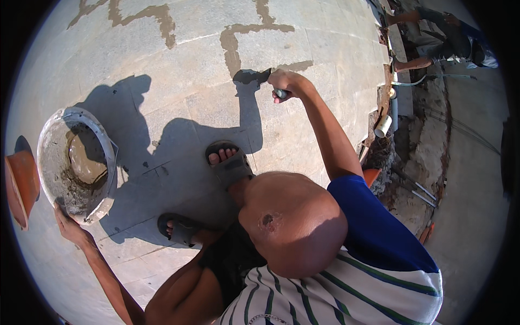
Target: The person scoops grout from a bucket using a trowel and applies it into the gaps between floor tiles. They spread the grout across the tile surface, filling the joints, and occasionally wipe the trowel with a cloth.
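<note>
Gripping the trowel (259, 77) in your closed right hand (286, 84), you press its blade into the wet joint (232, 49) ahead of the pan (76, 165); your left hand (69, 225) rests open-fingered on that pan's rim, steadying the mortar beside you.

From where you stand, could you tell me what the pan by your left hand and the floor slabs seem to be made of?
The pan looks like dull grey metal, with a thin rim and crusted wet mortar inside. The floor slabs look like matte grey stone or concrete pavers, speckled, with mortar-filled joints. The left hand rests at the pan's edge.
</note>
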Tool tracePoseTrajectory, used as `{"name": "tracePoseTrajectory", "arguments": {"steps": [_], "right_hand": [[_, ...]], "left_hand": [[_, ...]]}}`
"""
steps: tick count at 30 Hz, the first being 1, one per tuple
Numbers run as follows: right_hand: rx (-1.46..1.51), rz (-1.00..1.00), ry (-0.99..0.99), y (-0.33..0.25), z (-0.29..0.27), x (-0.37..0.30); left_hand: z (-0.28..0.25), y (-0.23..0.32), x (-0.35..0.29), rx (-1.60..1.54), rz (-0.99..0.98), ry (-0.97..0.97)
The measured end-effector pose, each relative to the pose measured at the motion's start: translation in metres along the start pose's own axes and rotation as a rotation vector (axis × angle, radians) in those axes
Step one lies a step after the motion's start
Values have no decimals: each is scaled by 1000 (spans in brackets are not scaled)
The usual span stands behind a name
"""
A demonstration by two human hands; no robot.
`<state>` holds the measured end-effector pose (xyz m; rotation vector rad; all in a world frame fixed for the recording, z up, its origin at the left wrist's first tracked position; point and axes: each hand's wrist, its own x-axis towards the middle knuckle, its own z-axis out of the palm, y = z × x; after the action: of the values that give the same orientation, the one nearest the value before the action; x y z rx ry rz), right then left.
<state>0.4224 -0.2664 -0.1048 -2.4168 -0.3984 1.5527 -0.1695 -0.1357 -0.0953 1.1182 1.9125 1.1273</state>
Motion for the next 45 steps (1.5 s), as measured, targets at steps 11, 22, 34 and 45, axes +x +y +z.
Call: {"name": "tracePoseTrajectory", "arguments": {"steps": [11, 22, 34, 45], "right_hand": [[-338, -214, -196, -33, 92, -42], [27, 8, 13, 16, -21, -14], [-514, -320, -301, -25, 87, -28], [-520, -705, -796, -149, 176, -137]], "left_hand": [[3, -14, 5, -65, -4, -1], [-1, -7, 3, -149, -24, -2], [12, 5, -10, -173, 25, -17], [22, 55, -34, -101, 140, -32]]}}
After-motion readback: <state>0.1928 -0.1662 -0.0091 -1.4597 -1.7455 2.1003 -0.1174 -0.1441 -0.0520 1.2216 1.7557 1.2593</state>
